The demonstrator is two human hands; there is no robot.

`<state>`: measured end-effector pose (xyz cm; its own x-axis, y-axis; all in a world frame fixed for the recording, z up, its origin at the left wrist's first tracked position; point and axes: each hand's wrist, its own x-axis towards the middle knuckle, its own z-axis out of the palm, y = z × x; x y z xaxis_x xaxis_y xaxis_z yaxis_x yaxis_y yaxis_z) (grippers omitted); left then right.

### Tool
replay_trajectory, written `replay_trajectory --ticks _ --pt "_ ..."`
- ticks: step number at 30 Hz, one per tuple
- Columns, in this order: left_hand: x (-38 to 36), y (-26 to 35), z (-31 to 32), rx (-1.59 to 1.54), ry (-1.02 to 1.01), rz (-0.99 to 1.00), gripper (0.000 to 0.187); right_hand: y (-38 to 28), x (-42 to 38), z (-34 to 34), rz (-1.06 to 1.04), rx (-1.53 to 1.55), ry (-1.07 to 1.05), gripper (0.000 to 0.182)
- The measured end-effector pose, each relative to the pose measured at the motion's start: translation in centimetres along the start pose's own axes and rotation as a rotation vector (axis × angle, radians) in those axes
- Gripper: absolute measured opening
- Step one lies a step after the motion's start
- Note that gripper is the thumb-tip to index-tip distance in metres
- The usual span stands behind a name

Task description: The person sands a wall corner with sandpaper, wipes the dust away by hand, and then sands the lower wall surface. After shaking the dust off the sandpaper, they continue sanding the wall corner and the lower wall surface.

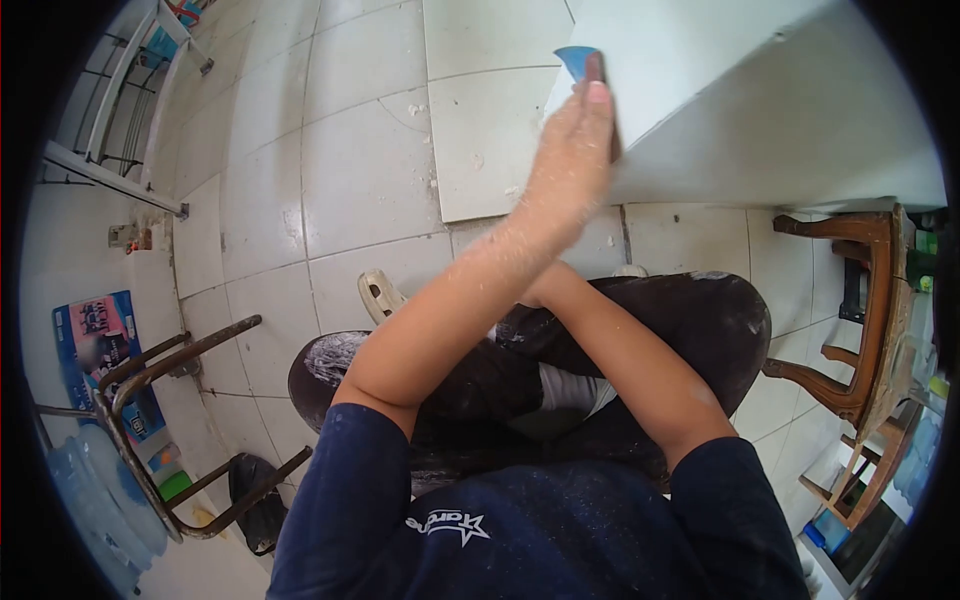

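The left hand point(577, 148) is closed around the handle of a scraper point(577, 62), with the thumb laid along the dark handle and the blue, flared blade pointing away from the person. The hand is slightly blurred, and pale specks mark its wrist and forearm. The scraper is at the near left corner of a large white panel point(700, 65), forward and to the right of the person; whether the blade touches the panel cannot be told.

The right hand point(542, 288) is largely hidden behind the left forearm, above the lap. How far open it is, and whether it has hold of anything, cannot be told.

The person sits low, knees apart, in dark trousers point(690, 300) bearing white smears at both knees. A cream shoe point(379, 295) shows beyond the left knee. The tiled floor point(365, 190) carries scattered white crumbs point(418, 109) ahead of the person.

A metal-framed seat point(185, 350) and clear blue bottles point(105, 490) stand to the left. Carved wooden furniture point(872, 320) stands to the right, near the panel.
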<state>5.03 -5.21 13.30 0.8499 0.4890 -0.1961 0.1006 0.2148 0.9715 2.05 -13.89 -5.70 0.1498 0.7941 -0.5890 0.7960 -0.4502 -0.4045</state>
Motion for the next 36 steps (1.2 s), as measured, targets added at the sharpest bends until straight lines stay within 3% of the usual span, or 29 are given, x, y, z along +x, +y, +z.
replay_trajectory --ticks 7,12,15,19,22,25,29,31,36 --pt "5.8 -4.1 -1.8 -0.389 -0.011 -0.123 0.061 -1.4 -1.5 -2.9 -0.007 -0.056 -0.146 0.032" --pt "-0.1 0.7 -0.2 -0.401 -0.046 -0.053 0.064 0.7 0.9 1.0 -0.071 -0.032 -0.060 0.031" --pt "0.7 -0.3 -0.6 -0.394 -0.050 -0.006 0.063 1.1 2.3 3.0 -0.109 -0.008 -0.026 0.030" --pt "3.0 -2.4 -1.2 -0.265 -0.055 0.018 0.062 -1.2 -1.2 -1.6 -0.048 -0.092 -0.153 0.029" --pt "2.9 -2.0 -1.0 -0.313 0.003 0.037 0.060 -0.9 -1.0 -1.6 -0.010 -0.080 -0.168 0.028" --pt "2.0 -0.8 -0.6 -0.437 0.184 0.043 0.053 0.5 0.9 1.2 -0.054 0.007 -0.011 0.029" --pt "1.7 1.4 -3.2 -0.481 0.255 0.077 0.039 -1.1 -1.4 -2.8 0.011 0.001 -0.140 0.031" --pt "1.3 2.9 -5.1 -0.470 0.121 0.133 0.037 -1.0 -1.4 -3.5 0.006 -0.020 -0.157 0.038" --pt "-0.9 7.0 -7.7 -0.330 -0.133 0.217 0.027 -1.0 -1.4 -4.2 -0.110 0.046 0.028 0.043"
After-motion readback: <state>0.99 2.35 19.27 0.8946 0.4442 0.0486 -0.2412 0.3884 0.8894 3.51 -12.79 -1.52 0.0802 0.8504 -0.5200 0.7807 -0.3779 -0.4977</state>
